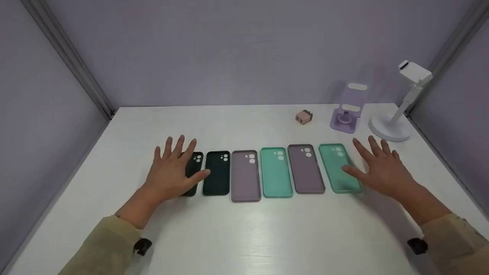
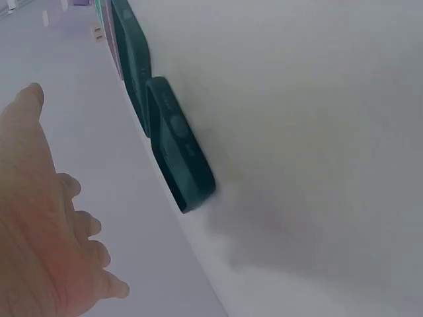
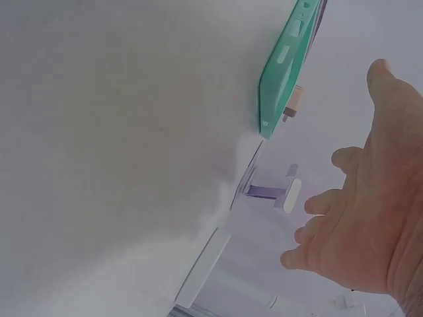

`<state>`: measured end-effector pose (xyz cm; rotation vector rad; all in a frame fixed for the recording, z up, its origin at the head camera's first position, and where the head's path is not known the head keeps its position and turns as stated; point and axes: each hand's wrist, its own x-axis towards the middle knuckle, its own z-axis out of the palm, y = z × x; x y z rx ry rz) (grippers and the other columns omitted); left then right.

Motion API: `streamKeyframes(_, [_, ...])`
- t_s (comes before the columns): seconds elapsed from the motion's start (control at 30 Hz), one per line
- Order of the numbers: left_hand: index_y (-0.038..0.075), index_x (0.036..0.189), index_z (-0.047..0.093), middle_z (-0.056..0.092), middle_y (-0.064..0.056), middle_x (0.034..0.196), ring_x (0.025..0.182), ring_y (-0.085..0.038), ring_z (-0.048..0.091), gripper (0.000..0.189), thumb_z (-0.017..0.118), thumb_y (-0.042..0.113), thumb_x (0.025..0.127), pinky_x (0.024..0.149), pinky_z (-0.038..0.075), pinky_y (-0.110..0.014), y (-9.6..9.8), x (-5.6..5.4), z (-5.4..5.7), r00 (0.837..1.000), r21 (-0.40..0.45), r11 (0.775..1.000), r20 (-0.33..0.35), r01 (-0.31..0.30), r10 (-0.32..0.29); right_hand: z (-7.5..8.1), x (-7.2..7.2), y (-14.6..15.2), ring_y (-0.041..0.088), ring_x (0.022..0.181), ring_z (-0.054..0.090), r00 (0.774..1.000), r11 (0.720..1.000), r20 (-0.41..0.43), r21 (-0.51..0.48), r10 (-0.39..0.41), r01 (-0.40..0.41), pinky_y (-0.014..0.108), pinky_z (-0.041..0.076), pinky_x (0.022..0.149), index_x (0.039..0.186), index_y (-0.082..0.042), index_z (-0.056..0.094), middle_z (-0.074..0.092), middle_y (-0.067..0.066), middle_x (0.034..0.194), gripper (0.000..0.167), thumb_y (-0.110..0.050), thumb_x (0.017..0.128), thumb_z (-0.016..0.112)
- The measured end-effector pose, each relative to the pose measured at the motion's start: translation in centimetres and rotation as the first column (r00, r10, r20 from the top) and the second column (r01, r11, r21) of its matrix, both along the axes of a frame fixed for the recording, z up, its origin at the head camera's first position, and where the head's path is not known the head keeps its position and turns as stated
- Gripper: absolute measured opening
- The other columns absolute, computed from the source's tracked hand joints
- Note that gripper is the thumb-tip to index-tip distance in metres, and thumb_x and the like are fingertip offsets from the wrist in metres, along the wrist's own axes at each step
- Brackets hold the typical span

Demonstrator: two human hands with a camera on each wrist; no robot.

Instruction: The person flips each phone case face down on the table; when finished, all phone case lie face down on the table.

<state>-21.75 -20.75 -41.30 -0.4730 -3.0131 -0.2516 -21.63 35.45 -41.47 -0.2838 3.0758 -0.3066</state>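
Several phone cases lie in a row on the white table. My left hand [image 1: 168, 173], fingers spread, hovers over the leftmost dark green case [image 1: 193, 164] and partly hides it. Beside that is a second dark green case [image 1: 216, 175], then a mauve case [image 1: 245, 179], a mint case [image 1: 276, 175], another mauve case [image 1: 306, 172] and a mint case [image 1: 340, 175] at the right end. My right hand [image 1: 382, 170] is spread over that last case's right edge. Both wrist views show a gap between hand and case; neither hand holds anything.
A pink charger plug [image 1: 303, 117] sits behind the row. Toward the back right stand a purple phone stand [image 1: 345, 118] and a white stand [image 1: 389, 128] with a tilted head. Grey-lilac panels [image 1: 229, 53] enclose the table [image 1: 244, 236] at the back and sides.
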Motion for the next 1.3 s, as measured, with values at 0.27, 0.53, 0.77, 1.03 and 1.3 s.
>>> streamKeyframes(0.27, [0.019,0.172,0.018,0.015,-0.017,0.176,0.161,-0.042,0.009,0.106,0.04,0.087,0.094,0.126,0.006,-0.064,6.3,-1.0,2.8,0.993,-0.023,0.993,-0.033,0.112,-0.113,1.2,0.0,0.2,0.064,0.15,0.018,0.998,0.993,0.065,-0.118,0.001,0.007,0.083,0.023,0.11,0.172,-0.02,0.007,0.01,0.036,0.17,0.095,-0.07,0.104,0.049])
streamKeyframes(0.53, [0.022,0.172,0.016,0.017,-0.014,0.176,0.162,-0.034,0.015,0.105,0.046,0.085,0.094,0.127,0.023,-0.053,14.2,-1.9,4.8,0.961,0.035,0.961,-0.047,0.275,-0.273,2.0,0.1,0.6,0.057,0.151,0.026,0.998,0.972,0.04,-0.233,0.041,-0.031,0.076,0.026,0.114,0.172,-0.015,0.016,0.025,0.03,0.169,0.092,-0.062,0.104,0.057])
streamKeyframes(0.77, [0.027,0.172,0.016,0.019,-0.008,0.176,0.158,-0.028,0.028,0.105,0.047,0.087,0.092,0.117,0.039,-0.051,21.3,-2.4,4.8,0.924,0.056,0.924,-0.065,0.379,-0.376,2.3,-0.3,0.5,0.055,0.14,0.046,0.998,0.963,0.052,-0.269,0.03,-0.015,0.071,0.043,0.106,0.17,-0.01,0.02,0.036,0.032,0.163,0.09,-0.059,0.105,0.059])
streamKeyframes(1.03, [0.03,0.171,0.021,0.029,-0.003,0.173,0.138,-0.024,0.058,0.103,0.048,0.087,0.09,0.1,0.051,-0.042,28.2,-2.4,2.8,0.914,0.103,0.909,-0.034,0.405,-0.404,1.5,-0.9,1.0,0.054,0.135,0.053,0.994,0.942,0.111,-0.333,0.003,0.035,0.067,0.049,0.102,0.169,-0.007,0.023,0.047,0.034,0.154,0.09,-0.058,0.105,0.059])
streamKeyframes(1.3, [0.028,0.169,0.029,0.04,0.001,0.168,0.15,-0.02,0.045,0.098,0.06,0.079,0.091,0.118,0.041,-0.042,31.4,-2.1,0.4,0.921,0.38,0.861,0.054,0.338,-0.386,0.6,-1.3,1.8,0.049,0.129,0.06,0.98,0.904,0.2,-0.42,0.01,0.076,0.059,0.054,0.099,0.166,-0.002,0.031,0.055,0.032,0.148,0.086,-0.056,0.105,0.061])
